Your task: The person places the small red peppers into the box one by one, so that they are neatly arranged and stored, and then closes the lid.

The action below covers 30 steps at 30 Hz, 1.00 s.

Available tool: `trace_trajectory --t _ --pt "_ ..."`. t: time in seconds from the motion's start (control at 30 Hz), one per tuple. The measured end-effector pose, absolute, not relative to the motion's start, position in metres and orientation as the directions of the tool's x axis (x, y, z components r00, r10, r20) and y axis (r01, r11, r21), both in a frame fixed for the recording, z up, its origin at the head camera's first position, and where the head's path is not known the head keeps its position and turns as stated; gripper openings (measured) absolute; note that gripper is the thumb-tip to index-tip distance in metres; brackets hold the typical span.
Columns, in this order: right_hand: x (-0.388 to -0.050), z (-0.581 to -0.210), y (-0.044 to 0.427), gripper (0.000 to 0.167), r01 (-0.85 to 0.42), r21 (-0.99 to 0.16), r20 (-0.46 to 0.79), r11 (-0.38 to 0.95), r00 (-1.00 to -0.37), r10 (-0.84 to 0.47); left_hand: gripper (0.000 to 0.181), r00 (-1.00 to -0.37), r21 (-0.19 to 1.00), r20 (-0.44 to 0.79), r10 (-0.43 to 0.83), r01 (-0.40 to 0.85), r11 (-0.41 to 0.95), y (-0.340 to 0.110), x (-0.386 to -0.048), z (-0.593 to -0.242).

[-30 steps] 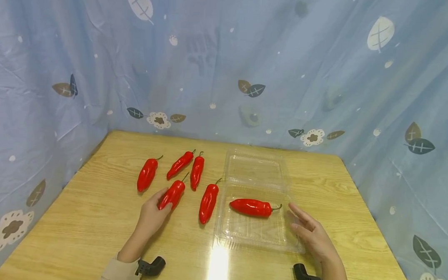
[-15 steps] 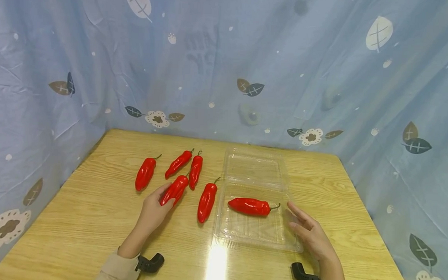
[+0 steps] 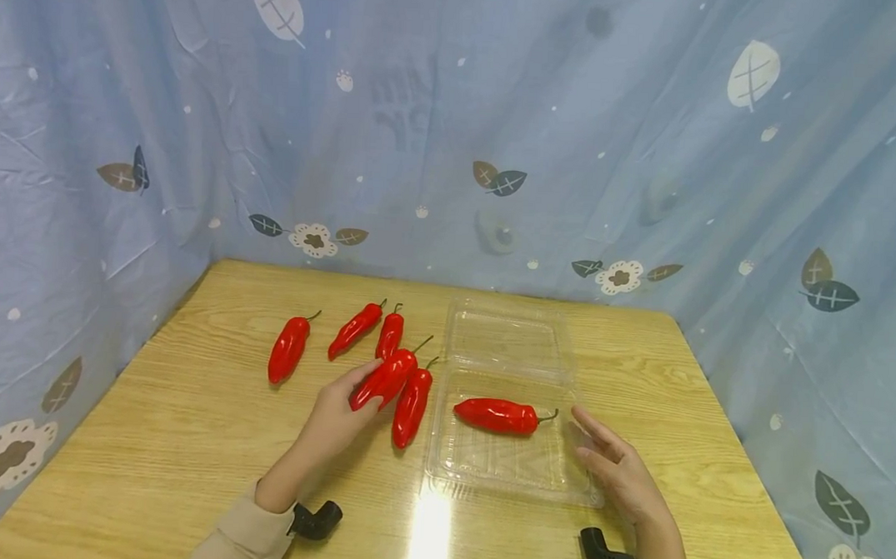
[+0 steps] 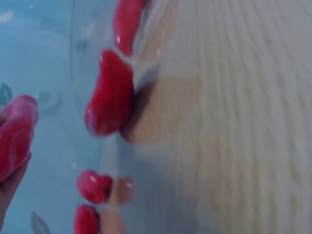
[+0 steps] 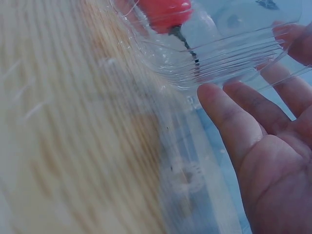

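My left hand (image 3: 340, 416) holds a red chili pepper (image 3: 388, 379) by its lower part, stem pointing away to the upper right. In the left wrist view that pepper (image 4: 17, 134) shows at the left edge, between fingers partly cut off by the frame. The held pepper hangs above the table, beside another red pepper (image 3: 411, 411) lying left of a clear plastic clamshell box (image 3: 500, 469). One pepper (image 3: 496, 416) lies crosswise inside the box's near half. At the box's right side, my right hand (image 3: 623, 471) rests with fairly straight fingers at the rim (image 5: 229, 75).
Several more red peppers lie at the back left: one alone (image 3: 290, 350), one slanted (image 3: 356, 330), one partly hidden (image 3: 390, 334) behind the held pepper. The box's lid (image 3: 509, 336) lies unfolded toward the back. A blue patterned curtain (image 3: 424, 145) encloses the wooden table (image 3: 186, 435).
My left hand has lifted the pepper off the table and carried it right, toward the pepper beside the box. My right hand stays at the box's edge.
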State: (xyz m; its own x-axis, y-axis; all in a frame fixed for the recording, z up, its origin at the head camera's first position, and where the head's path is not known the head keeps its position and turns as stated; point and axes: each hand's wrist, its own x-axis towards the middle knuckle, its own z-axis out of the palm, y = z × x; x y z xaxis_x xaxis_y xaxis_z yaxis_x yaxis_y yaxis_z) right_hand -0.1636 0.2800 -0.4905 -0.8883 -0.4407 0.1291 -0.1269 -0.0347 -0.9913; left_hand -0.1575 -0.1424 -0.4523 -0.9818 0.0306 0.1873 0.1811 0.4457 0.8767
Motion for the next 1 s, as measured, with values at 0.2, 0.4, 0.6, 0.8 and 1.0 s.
trace_trajectory --t 0.2,0.4,0.6,0.8,1.0 --pt "-0.163 -0.490 0.278 0.055 -0.120 -0.992 0.120 -0.027 -0.891 -0.438 0.051 -0.971 0.873 0.197 0.132 0.235 0.428 -0.128 -0.154 -0.441" --pt "-0.163 -0.492 0.279 0.055 -0.117 -0.993 0.112 -0.014 -0.894 -0.434 0.051 -0.956 0.843 0.175 0.236 0.269 0.465 -0.111 -0.155 -0.431" --pt "-0.164 -0.491 0.278 0.057 -0.084 -0.996 0.068 0.021 -0.912 -0.405 0.052 -0.882 0.786 0.226 0.413 0.416 0.457 -0.094 -0.166 -0.428" --pt "-0.163 -0.491 0.278 0.057 -0.073 -0.997 0.059 0.021 -0.914 -0.400 0.050 -0.814 0.748 0.218 0.539 0.494 0.443 -0.075 -0.178 -0.431" --pt "-0.163 -0.491 0.279 0.056 -0.106 -0.994 0.101 -0.012 -0.900 -0.424 0.049 -0.765 0.721 0.167 0.622 0.525 0.452 -0.061 -0.187 -0.432"
